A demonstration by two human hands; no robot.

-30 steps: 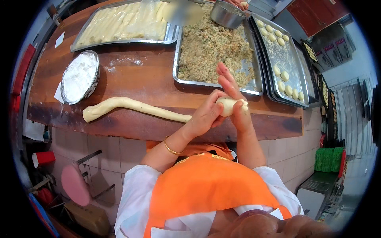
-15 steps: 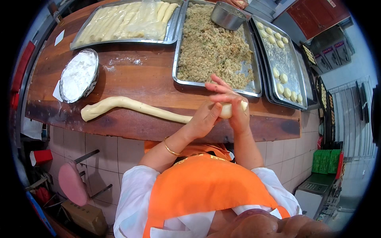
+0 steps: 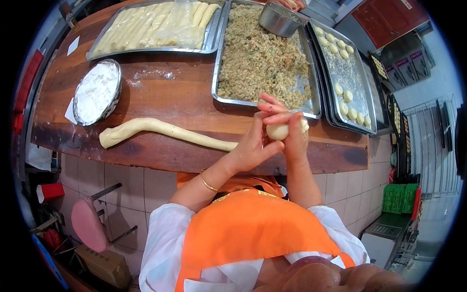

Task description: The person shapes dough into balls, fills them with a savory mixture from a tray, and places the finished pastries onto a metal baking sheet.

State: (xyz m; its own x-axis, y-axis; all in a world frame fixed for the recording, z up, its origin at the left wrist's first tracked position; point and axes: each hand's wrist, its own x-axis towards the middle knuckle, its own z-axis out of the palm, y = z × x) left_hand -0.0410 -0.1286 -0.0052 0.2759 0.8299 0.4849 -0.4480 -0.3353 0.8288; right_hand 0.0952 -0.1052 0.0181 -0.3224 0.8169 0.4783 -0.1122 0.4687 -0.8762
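Observation:
A round, pale dough ball (image 3: 277, 132) is held between my two hands above the table's near edge. My left hand (image 3: 257, 141) cups it from the left, thumb stretched out beneath it. My right hand (image 3: 295, 138) closes round its right side, where a rough, pinched bit of dough shows. Some fingers overlap behind the ball and are partly hidden. A long dough rope (image 3: 163, 127) lies on the wood to the left, its thin end by my left wrist. Just beyond my hands sits a metal tray (image 3: 243, 102) of crumbly, greenish-brown filling (image 3: 262, 58).
A metal bowl (image 3: 279, 19) rests in the filling. Stacked trays (image 3: 357, 78) on the right carry small dough balls. At the far left are a plastic-covered tray of dough rolls (image 3: 146, 27) and a bowl of flour (image 3: 97, 92). Another person's hand (image 3: 294, 5) shows at the top.
The dough ball has turned and shows more of its side. My left thumb has slid from its top to below it, and my left fingers have shifted up slightly.

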